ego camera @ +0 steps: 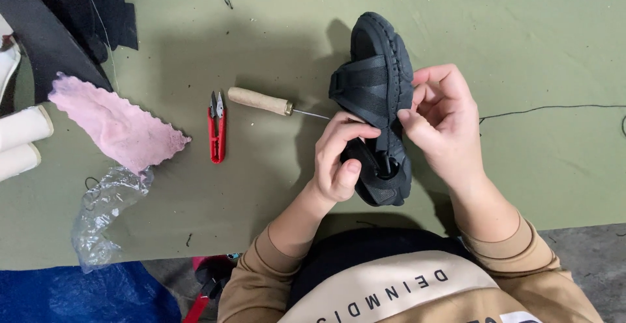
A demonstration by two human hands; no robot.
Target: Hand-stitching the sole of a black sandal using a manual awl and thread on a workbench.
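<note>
Our left hand (339, 160) is closed around the heel end of a black strapped sandal (377, 101), thumb pressed into the footbed and fingers curled over the lower strap. Our right hand (443, 124), at 3 o'clock of the shoe, pinches the strap's edge between thumb and fingertips. The sandal is held up off the green table (521, 49), toe pointing to 12 o'clock.

We judge the work mid-way: the straps look assembled and both hands are busy at the strap junction, while the tools lie set down. At 9 o'clock of the shoe rests a wooden-handled awl (261, 101), its tip near our left fingers; beyond it lie red thread snips (217, 130), then a pink cloth (117, 127).
</note>
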